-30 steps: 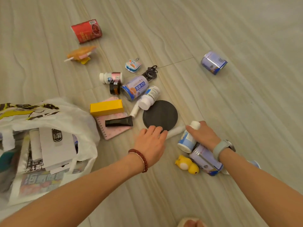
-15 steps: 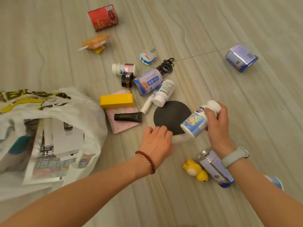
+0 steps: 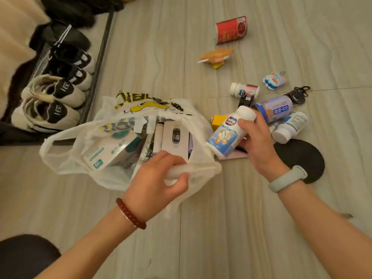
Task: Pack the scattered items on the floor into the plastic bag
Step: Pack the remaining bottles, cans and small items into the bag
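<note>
Nearest, left hand (image 3: 159,184) with a red bead bracelet (image 3: 130,213), fingers curled round a pale tube (image 3: 179,171) at the near rim of the plastic bag (image 3: 66,158). At 3 o'clock of it, right hand (image 3: 255,141), grey wristband (image 3: 287,179), clamped on a white bottle (image 3: 229,131) tilted toward the bag mouth. Inside the bag, boxes and papers. Behind the right hand, black disc (image 3: 302,158), then blue can (image 3: 275,109) and more white bottles on the floor (image 3: 221,238). Farther, at 1 o'clock, orange toy (image 3: 217,55) and red can (image 3: 231,30). At 10 o'clock, shoes (image 3: 50,101) on a rack.
</note>
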`<state>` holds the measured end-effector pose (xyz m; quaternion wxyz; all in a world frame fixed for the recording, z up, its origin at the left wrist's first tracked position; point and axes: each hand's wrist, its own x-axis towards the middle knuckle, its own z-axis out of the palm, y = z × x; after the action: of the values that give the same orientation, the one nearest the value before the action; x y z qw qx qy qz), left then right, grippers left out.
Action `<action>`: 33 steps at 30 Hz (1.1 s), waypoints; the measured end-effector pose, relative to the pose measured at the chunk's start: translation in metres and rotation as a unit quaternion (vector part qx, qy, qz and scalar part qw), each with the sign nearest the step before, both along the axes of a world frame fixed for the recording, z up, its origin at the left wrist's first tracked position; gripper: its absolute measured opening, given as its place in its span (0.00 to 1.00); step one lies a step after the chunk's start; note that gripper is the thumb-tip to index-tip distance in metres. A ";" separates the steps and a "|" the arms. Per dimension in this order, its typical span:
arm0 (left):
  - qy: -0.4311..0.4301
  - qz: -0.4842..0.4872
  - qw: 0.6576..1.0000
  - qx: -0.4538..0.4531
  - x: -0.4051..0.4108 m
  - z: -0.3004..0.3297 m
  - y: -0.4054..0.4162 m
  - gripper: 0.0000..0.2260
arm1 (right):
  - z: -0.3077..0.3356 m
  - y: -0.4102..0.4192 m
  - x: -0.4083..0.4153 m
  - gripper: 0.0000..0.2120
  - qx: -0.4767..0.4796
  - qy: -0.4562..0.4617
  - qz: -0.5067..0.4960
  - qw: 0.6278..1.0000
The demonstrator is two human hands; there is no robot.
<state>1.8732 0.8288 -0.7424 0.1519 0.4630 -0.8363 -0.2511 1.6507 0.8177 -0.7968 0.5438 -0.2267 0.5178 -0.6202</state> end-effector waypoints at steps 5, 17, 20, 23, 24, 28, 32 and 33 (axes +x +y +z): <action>0.070 0.253 0.965 0.000 0.055 -0.011 -0.011 0.15 | 0.025 0.002 0.029 0.19 -0.092 0.106 0.057 0.988; 0.113 0.328 0.934 0.083 0.055 -0.065 -0.053 0.12 | 0.022 0.000 0.113 0.26 -0.203 0.699 0.234 0.644; 0.091 0.284 0.951 0.085 0.057 -0.070 -0.064 0.11 | 0.016 -0.020 0.124 0.17 -0.203 0.767 0.219 0.568; 0.077 0.259 0.960 0.074 0.062 -0.071 -0.058 0.18 | 0.015 -0.031 0.123 0.17 -0.190 0.811 0.189 0.520; 0.077 0.251 0.963 0.060 0.063 -0.071 -0.052 0.18 | 0.013 -0.028 0.123 0.15 -0.174 0.825 0.209 0.495; 0.056 0.209 0.976 0.002 0.066 -0.074 -0.020 0.21 | -0.012 0.012 0.121 0.24 -0.187 0.820 0.293 0.455; 0.061 0.173 0.982 -0.046 0.054 -0.069 -0.002 0.20 | -0.004 0.043 0.098 0.19 -0.213 0.751 0.228 0.583; 0.073 0.159 0.982 -0.065 0.048 -0.063 0.000 0.18 | -0.002 0.050 0.089 0.18 -0.207 0.736 0.196 0.614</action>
<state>1.9209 0.8284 -0.8056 0.2802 0.5597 -0.7532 -0.2023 1.7399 0.8681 -0.7989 0.0275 -0.8101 0.5450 -0.2144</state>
